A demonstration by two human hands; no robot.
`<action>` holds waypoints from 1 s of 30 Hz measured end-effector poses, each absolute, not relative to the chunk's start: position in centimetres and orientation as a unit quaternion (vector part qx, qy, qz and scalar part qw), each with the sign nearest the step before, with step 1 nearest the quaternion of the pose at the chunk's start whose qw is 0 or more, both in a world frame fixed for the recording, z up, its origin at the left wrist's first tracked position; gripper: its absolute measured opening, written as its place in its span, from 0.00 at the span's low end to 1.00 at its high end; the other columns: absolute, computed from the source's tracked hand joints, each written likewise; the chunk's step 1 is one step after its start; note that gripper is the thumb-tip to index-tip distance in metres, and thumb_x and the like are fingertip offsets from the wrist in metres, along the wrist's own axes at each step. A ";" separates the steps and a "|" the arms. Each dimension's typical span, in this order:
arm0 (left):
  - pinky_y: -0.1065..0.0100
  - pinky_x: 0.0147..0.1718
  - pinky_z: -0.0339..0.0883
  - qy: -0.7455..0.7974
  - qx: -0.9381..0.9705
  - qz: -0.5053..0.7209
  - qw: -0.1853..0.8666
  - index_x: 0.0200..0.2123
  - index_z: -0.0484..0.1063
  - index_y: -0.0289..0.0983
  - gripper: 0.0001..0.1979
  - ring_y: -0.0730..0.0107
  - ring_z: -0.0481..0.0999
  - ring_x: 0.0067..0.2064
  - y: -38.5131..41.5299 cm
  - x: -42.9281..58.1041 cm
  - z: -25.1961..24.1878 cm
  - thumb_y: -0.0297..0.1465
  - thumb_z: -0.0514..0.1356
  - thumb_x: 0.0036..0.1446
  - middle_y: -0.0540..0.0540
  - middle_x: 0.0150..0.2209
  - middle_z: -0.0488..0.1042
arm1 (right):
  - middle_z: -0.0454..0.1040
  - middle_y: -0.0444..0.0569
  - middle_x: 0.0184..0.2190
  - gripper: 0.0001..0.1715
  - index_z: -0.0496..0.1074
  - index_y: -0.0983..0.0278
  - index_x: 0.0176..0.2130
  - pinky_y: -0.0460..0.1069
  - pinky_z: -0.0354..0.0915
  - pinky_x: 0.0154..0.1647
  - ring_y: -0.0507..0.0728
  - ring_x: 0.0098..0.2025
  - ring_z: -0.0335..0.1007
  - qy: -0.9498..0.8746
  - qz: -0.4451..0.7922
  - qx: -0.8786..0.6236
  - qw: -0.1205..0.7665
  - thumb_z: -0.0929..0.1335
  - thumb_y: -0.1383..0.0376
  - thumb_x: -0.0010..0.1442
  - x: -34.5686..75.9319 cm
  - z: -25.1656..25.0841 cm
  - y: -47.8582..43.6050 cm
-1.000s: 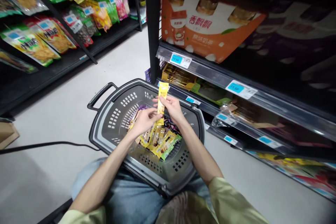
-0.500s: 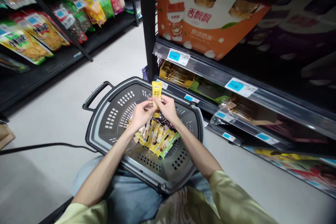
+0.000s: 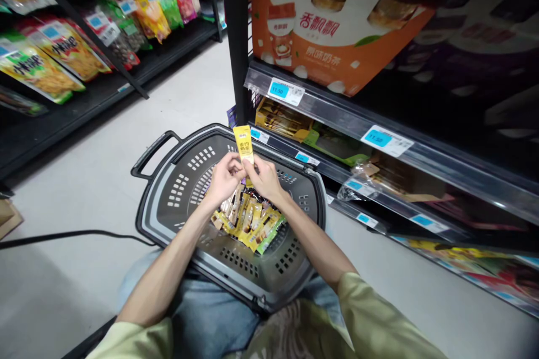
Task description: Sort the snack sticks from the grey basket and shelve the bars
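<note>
A yellow milk tea sachet (image 3: 244, 143) stands nearly upright above the basket, leaning slightly left. Its lower part is pinched by my right hand (image 3: 264, 180), thumb across the front. My left hand (image 3: 225, 180) is closed at the sachet's lower left edge, its fingers curled and its thumb against the packet. Beneath both hands, a dark grey basket (image 3: 172, 176) with slotted walls rests on my lap. Several yellow sachets (image 3: 250, 219) lie heaped in it, with a green-edged packet (image 3: 272, 235) on the right side of the pile. My wrists hide some of the heap.
At the right, a black shelf unit holds an orange drink carton (image 3: 328, 39), price tags (image 3: 286, 91) and opened boxes of packets (image 3: 282, 118) lower down. Bagged snacks (image 3: 46, 67) fill a shelf at the left. The basket's handle (image 3: 154, 151) sticks out leftward.
The sachet has shifted slightly left and up and now tilts left. My left fingers have curled in more and drawn down from its front; my right hand keeps its pinch.
</note>
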State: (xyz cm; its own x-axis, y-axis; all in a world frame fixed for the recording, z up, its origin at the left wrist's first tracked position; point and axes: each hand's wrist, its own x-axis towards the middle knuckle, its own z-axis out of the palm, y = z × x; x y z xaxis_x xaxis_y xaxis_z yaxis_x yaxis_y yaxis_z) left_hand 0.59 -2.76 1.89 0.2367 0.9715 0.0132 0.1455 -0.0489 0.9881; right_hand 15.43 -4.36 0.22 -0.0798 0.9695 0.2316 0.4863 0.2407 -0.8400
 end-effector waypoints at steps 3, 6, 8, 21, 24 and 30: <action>0.71 0.30 0.66 0.458 0.592 0.417 0.516 0.41 0.68 0.37 0.16 0.74 0.72 0.28 -2.7 0.6 2.0 0.30 0.68 0.51 0.54 0.25 0.73 | 0.74 0.46 0.28 0.22 0.71 0.61 0.37 0.47 0.59 0.32 0.54 0.29 0.68 -0.677 0.290 -0.545 0.399 0.58 0.51 0.71 15.5 0.1 -4.4; 0.71 0.31 0.67 0.461 0.581 0.424 0.520 0.41 0.68 0.38 0.16 0.74 0.73 0.28 -2.6 0.7 2.2 0.32 0.68 0.51 0.54 0.26 0.74 | 0.73 0.46 0.26 0.23 0.69 0.61 0.37 0.47 0.57 0.30 0.54 0.26 0.66 -0.683 0.285 -0.551 0.385 0.55 0.52 0.72 15.5 -0.1 -4.4; 0.71 0.32 0.68 0.463 0.565 0.426 0.534 0.41 0.66 0.38 0.18 0.74 0.74 0.28 -2.5 0.7 2.1 0.33 0.69 0.51 0.54 0.26 0.75 | 0.73 0.46 0.26 0.23 0.68 0.61 0.37 0.47 0.56 0.29 0.54 0.25 0.66 -0.683 0.283 -0.555 0.381 0.54 0.53 0.72 15.6 -0.2 -4.3; 0.70 0.37 0.68 0.469 0.546 0.449 0.529 0.42 0.68 0.36 0.19 0.72 0.76 0.37 -2.2 0.8 2.4 0.29 0.71 0.47 0.48 0.35 0.76 | 0.75 0.50 0.24 0.26 0.68 0.62 0.35 0.49 0.50 0.27 0.55 0.23 0.68 -0.696 0.175 -0.596 0.360 0.53 0.53 0.73 15.8 -0.9 -3.7; 0.69 0.39 0.69 0.457 0.552 0.451 0.532 0.42 0.69 0.36 0.19 0.72 0.75 0.38 -2.2 0.9 2.7 0.29 0.70 0.48 0.48 0.36 0.76 | 0.74 0.49 0.23 0.26 0.67 0.61 0.34 0.48 0.53 0.28 0.54 0.23 0.67 -0.701 0.198 -0.575 0.372 0.52 0.52 0.73 16.0 -0.8 -3.6; 0.68 0.40 0.69 0.449 0.546 0.457 0.540 0.42 0.69 0.36 0.19 0.71 0.75 0.38 -2.3 0.9 2.9 0.29 0.71 0.47 0.47 0.37 0.76 | 0.71 0.46 0.23 0.25 0.67 0.61 0.33 0.47 0.55 0.28 0.53 0.23 0.64 -0.698 0.239 -0.546 0.397 0.54 0.51 0.72 16.4 -0.9 -3.5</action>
